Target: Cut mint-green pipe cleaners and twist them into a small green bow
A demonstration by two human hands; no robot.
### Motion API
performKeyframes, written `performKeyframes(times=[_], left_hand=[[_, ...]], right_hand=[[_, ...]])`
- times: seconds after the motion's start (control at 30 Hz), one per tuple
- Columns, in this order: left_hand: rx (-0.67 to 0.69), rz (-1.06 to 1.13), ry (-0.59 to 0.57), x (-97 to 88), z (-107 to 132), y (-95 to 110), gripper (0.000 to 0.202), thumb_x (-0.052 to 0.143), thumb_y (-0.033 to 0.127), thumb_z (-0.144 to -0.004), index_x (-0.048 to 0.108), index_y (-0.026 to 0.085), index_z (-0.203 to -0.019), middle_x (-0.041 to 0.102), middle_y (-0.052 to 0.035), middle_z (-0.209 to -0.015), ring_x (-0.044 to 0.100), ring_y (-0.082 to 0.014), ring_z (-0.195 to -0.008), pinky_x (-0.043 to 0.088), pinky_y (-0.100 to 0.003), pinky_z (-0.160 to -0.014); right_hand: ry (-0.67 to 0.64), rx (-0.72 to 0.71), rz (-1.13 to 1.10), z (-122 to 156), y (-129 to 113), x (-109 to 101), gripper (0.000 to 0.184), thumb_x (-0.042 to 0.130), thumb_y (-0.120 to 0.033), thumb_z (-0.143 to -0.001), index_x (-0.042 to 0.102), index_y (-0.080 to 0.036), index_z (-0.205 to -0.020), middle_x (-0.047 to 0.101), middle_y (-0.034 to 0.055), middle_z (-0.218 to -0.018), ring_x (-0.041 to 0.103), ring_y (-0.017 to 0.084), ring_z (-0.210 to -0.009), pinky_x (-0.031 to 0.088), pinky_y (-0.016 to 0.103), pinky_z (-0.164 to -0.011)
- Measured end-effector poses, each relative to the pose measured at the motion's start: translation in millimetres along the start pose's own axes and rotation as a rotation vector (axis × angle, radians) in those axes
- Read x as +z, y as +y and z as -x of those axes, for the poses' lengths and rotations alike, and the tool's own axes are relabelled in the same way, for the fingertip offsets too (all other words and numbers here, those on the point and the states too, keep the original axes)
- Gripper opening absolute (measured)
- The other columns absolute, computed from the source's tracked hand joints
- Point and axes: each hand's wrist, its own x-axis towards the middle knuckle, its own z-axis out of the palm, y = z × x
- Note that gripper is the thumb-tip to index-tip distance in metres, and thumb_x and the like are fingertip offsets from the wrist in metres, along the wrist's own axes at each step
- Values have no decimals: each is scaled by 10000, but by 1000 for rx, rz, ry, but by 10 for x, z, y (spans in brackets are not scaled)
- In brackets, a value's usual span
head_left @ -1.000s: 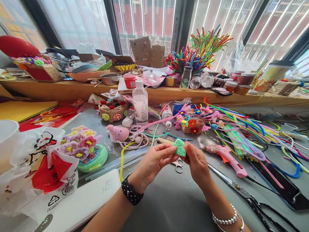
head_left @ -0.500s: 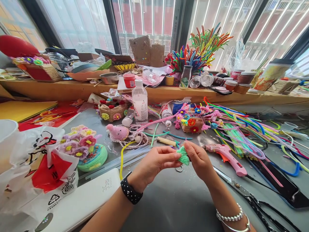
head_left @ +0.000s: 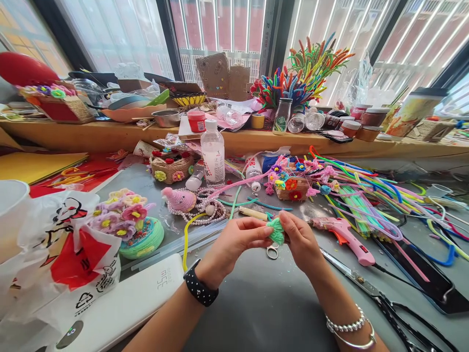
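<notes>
Between my two hands, just above the grey table, is a small mint-green piece of bent pipe cleaner (head_left: 276, 231). My left hand (head_left: 240, 242) pinches its left side between thumb and fingers. On the other side, my right hand (head_left: 298, 239) grips it with the thumb pressed on top; the fingers behind are partly hidden. A metal ring (head_left: 272, 252) lies on the table right below the green piece. To the right of my right hand rests a pink hot glue gun (head_left: 346, 234), and nearer to me lie large scissors (head_left: 366, 288).
Pipe cleaners (head_left: 359, 195) in many colours spread over the right side, near a black phone (head_left: 421, 278). On the left are a white device (head_left: 135, 305), a plastic bag (head_left: 73, 244) and fuzzy flowers (head_left: 124, 212). A bottle (head_left: 212, 156) stands at the back.
The green piece has turned slightly in my fingers, and more of the metal ring now shows below it. Both hands keep their hold.
</notes>
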Motion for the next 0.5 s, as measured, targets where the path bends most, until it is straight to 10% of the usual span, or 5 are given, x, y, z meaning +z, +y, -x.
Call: performKeyframes(times=[0.23, 0.5], left_hand=[[29, 69, 47, 7, -7, 15, 131, 697, 226, -603, 666, 130, -688, 629, -21, -734, 577, -117, -710, 455, -247, -727], [62, 19, 54, 19, -15, -21, 137, 671, 234, -643, 679, 128, -730, 643, -36, -753, 578, -122, -716, 461, -252, -737]], right_hand=[[-48, -173, 479, -25, -46, -52, 416, 298, -537, -816, 344, -192, -588, 298, -46, -544, 283, 95, -496, 226, 224, -452], [188, -338, 694, 25, -60, 74, 326, 328, -306, -862, 274, -198, -559, 256, -62, -494, 263, 80, -444, 213, 216, -435]])
